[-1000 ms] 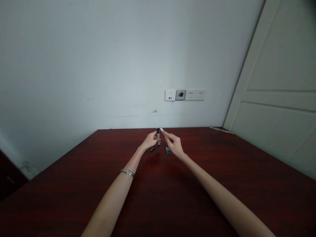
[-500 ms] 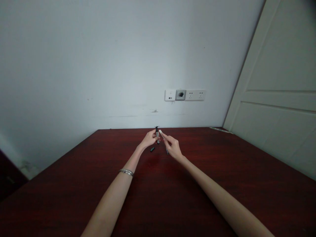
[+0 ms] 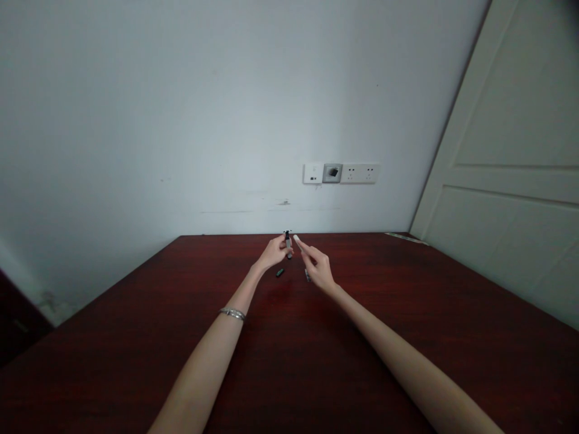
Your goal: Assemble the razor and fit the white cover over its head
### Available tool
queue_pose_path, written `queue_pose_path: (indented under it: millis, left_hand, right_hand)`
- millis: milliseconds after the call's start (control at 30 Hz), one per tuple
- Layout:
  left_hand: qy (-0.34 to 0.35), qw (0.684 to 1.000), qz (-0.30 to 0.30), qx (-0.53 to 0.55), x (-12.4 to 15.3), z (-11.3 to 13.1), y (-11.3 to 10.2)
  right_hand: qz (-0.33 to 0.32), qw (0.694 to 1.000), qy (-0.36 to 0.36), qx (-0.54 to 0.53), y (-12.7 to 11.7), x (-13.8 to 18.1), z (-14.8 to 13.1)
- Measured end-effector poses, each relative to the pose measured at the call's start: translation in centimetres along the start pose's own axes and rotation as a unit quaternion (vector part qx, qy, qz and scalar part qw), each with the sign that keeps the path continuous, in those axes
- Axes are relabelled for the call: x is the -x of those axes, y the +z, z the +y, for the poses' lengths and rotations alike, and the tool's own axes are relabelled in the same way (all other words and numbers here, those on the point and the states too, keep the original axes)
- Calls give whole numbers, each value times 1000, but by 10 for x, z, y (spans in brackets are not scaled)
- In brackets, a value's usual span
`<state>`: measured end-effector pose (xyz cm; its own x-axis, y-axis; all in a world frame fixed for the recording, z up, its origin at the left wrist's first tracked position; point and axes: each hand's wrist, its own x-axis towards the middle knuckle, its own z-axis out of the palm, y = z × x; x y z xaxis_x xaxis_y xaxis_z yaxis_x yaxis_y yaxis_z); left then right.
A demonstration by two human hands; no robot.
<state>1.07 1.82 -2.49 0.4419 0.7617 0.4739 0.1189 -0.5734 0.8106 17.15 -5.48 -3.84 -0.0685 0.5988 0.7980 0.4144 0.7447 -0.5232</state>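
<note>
Near the far edge of the table, my left hand (image 3: 274,252) is closed around a slim grey-and-black object (image 3: 288,246) held upright, with a small dark crosspiece at its top. Its exact kind is too small to make out. Just to the right, my right hand (image 3: 320,268) pinches a thin white stick-like tool (image 3: 297,239), its rounded white tip pointing up and left. That tip is close to the grey-and-black object, with a narrow gap between them. A small black piece (image 3: 280,273) lies on the table below my left hand. Another small item (image 3: 307,275) is partly hidden by my right hand.
The dark red wooden table (image 3: 280,361) meets a white wall (image 3: 226,120) at the back. Sockets (image 3: 360,173) are fixed to the wall, right of centre. A pale panelled door (image 3: 506,211) stands on the right. A narrow strip (image 3: 406,239) lies near the back right corner.
My right hand and the white tool have shifted slightly right, widening the gap to the grey-and-black object. My left hand keeps its hold almost in place. More of the small item beside my right hand shows.
</note>
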Motion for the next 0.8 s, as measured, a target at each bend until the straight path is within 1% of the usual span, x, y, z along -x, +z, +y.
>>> queue_pose_path:
  millis: [67,133,167,200,233,333,400,467,533,600,667,800]
  left_hand:
    - [7,999,8,-35,0,-1,-2]
    - [10,997,9,-81,0,-2,-3]
    - [12,994,7,-104,0,-2,-3]
    - [16,992,4,-126,1,-2,-2]
    - [21,989,1,-145,2,-2,-2]
    - [32,980,-7,-196,5,4,-1]
    - [32,973,-8,-228,7,9,-1]
    - [29,966,-1,-257,10,14,-2]
    - [32,959,9,-280,12,17,-3]
    - [41,954,16,-295,13,17,-4]
    - [51,953,19,-298,13,15,-4]
    - [62,955,18,-290,12,13,-3]
  right_hand:
    - [57,998,17,-15,-4,-5,1]
    - [114,991,51,-41,-8,-13,2]
    - [128,988,70,-56,-11,-17,3]
    - [128,985,88,-71,-14,-21,5]
    - [115,985,101,-84,-17,-25,6]
    - [43,984,125,-119,-28,-34,11]
    - [1,977,154,-148,-35,-38,12]
    - [-29,966,190,-172,-40,-40,12]
    - [-60,960,209,-175,-44,-42,8]
    - [-98,961,203,-161,-46,-44,3]
    - [-127,965,178,-141,-47,-46,-5]
    - [-155,976,121,-90,-47,-48,-19]
